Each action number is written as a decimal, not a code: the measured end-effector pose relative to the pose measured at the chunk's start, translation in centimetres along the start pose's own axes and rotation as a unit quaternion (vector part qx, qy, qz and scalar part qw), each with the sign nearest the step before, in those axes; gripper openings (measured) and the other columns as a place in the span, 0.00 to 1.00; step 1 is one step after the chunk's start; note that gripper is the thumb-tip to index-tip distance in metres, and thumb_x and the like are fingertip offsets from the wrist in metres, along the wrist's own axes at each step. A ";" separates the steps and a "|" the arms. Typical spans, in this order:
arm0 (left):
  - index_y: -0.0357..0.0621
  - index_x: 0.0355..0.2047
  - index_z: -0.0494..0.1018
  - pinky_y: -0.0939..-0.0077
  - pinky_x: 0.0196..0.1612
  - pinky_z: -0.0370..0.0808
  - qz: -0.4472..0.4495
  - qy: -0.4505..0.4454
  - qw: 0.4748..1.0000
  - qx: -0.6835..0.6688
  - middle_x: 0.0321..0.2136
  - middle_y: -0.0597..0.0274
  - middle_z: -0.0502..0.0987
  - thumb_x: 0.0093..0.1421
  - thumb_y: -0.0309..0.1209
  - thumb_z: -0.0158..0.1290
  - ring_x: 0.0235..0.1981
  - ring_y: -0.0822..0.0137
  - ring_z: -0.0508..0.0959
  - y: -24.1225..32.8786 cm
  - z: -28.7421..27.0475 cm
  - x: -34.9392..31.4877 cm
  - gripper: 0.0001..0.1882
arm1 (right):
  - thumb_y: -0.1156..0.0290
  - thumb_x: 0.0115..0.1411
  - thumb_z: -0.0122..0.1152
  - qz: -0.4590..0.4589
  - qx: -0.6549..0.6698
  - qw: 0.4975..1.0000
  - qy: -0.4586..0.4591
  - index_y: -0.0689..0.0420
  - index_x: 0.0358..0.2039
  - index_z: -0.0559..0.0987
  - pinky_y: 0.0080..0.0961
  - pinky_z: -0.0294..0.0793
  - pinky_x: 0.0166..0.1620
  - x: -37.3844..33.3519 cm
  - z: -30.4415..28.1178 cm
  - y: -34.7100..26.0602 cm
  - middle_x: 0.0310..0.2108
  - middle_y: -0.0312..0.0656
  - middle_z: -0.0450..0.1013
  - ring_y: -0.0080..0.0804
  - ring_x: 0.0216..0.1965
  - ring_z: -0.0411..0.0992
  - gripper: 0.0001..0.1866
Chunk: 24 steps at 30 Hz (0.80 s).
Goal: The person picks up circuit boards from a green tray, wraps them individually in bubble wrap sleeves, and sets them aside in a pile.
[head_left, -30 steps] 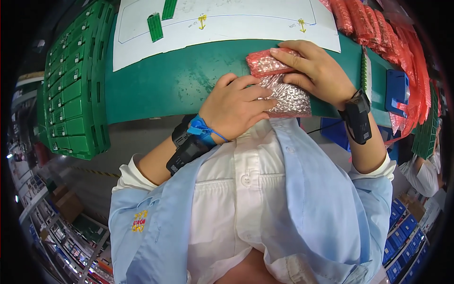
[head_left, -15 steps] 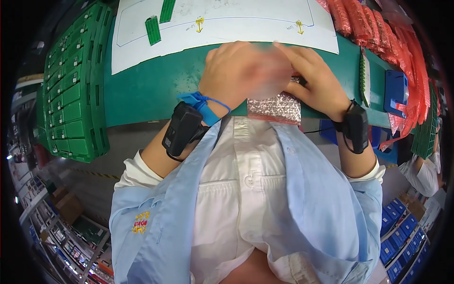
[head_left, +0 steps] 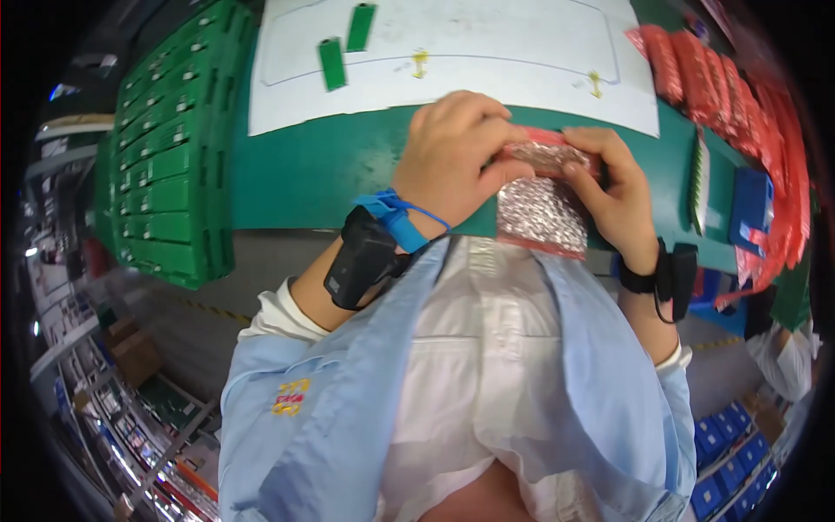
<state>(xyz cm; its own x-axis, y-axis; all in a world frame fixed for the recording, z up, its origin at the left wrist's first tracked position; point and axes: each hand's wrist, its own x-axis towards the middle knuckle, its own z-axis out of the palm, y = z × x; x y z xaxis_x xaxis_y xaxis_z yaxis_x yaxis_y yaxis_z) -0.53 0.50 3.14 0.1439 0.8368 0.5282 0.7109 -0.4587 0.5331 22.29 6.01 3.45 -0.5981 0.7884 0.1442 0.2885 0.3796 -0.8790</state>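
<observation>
A sheet of pinkish-red bubble wrap [head_left: 544, 217] lies at the near edge of the green bench, its lower end hanging toward my shirt. The far end is folded over into a thick roll; whatever is inside stays hidden. My left hand [head_left: 452, 157] grips the left end of this fold, thumb on the near side and fingers behind. At the right end, my right hand [head_left: 616, 187] pinches the fold between thumb and fingers. Blue and black bands circle my left wrist, and a black device sits on each forearm.
White paper [head_left: 470, 83] with drawn lines covers the far bench and carries two green boards [head_left: 331, 64]. Green trays [head_left: 161, 183] stand at left. Several red bubble-wrapped rolls [head_left: 696, 74] lie far right, near a green-edged strip [head_left: 699, 183] and blue holder [head_left: 750, 209]. Another person's sleeve shows at right.
My hands, earlier close together over the wrap, are now farther apart at the two ends of the fold. More of the wrap shows. The whole view has shifted slightly.
</observation>
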 end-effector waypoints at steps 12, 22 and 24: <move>0.41 0.35 0.77 0.56 0.45 0.73 -0.304 0.025 0.882 0.359 0.37 0.55 0.79 0.50 0.45 0.64 0.41 0.53 0.77 -9.4 -9.7 -2.2 0.21 | 0.79 0.60 0.59 -0.004 0.004 1.000 0.031 0.60 0.49 0.75 0.24 0.64 0.56 0.0 1.1 -0.7 0.49 0.44 0.71 0.31 0.53 0.68 0.15; 0.37 0.37 0.76 0.79 0.42 0.72 -0.360 0.115 0.924 -0.059 0.34 0.60 0.78 0.58 0.33 0.59 0.36 0.72 0.76 -9.2 -9.5 -1.2 0.12 | 0.80 0.60 0.59 -0.007 0.006 0.999 0.038 0.61 0.48 0.75 0.23 0.65 0.55 -0.3 0.5 0.6 0.48 0.43 0.71 0.29 0.51 0.69 0.15; 0.35 0.39 0.76 0.85 0.41 0.70 -0.277 0.198 0.911 -0.234 0.32 0.61 0.77 0.61 0.28 0.56 0.36 0.77 0.74 -7.6 -8.4 -0.8 0.09 | 0.80 0.60 0.59 -0.003 0.010 0.999 0.041 0.61 0.48 0.75 0.22 0.65 0.55 -0.3 0.3 0.9 0.48 0.43 0.71 0.29 0.51 0.69 0.15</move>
<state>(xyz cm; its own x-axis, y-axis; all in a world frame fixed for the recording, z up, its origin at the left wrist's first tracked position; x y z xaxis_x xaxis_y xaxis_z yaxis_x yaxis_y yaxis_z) -11.84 0.82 4.16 -0.4720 0.8481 0.2407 0.2155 -0.1538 0.9643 22.54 5.95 2.50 -0.5360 0.8233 0.1867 0.2689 0.3761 -0.8867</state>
